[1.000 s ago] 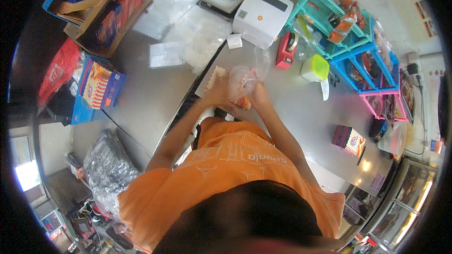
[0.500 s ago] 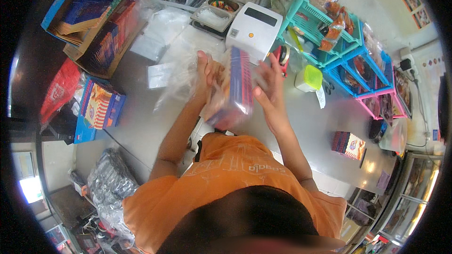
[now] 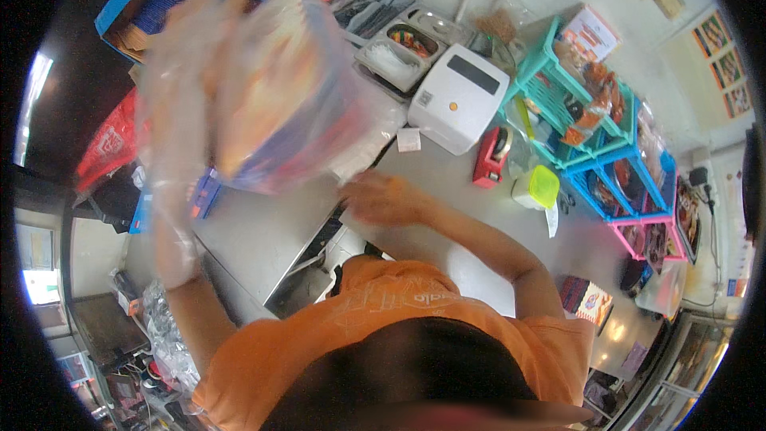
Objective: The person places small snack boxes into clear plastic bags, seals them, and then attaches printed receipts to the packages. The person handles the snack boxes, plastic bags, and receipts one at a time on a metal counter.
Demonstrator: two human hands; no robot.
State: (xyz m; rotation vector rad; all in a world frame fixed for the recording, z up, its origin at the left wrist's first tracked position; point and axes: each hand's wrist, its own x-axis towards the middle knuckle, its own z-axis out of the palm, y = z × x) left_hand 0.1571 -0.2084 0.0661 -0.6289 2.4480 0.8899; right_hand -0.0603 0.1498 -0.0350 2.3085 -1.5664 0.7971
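In front of my left arm a plastic-wrapped bundle of printed cardboard (image 3: pixel 279 96), tan, blue and red, is tilted and smeared by motion. My left hand (image 3: pixel 211 12) is raised at its upper left, beside it. Clear plastic seems to cover that forearm. Blur hides whether the fingers grip the bundle. Lower down, my right hand (image 3: pixel 379 199) hovers near the counter's front edge, its fingers loosely bent and pointing left. Nothing shows in it. Clear plastic film (image 3: pixel 367 140) lies on the counter just beyond its fingertips.
A white machine (image 3: pixel 459 100) stands at the back, with a red tape dispenser (image 3: pixel 487 164) and a green-lidded container (image 3: pixel 536 187) to its right. Stacked coloured baskets (image 3: pixel 614 179) fill the right back. An open carton (image 3: pixel 132 20) stands far left. A printed box (image 3: pixel 586 301) sits at right.
The wrapped bundle has moved from between my hands up and to the left. My left hand has swung up and left. My right hand has come lower and left, toward the counter edge.
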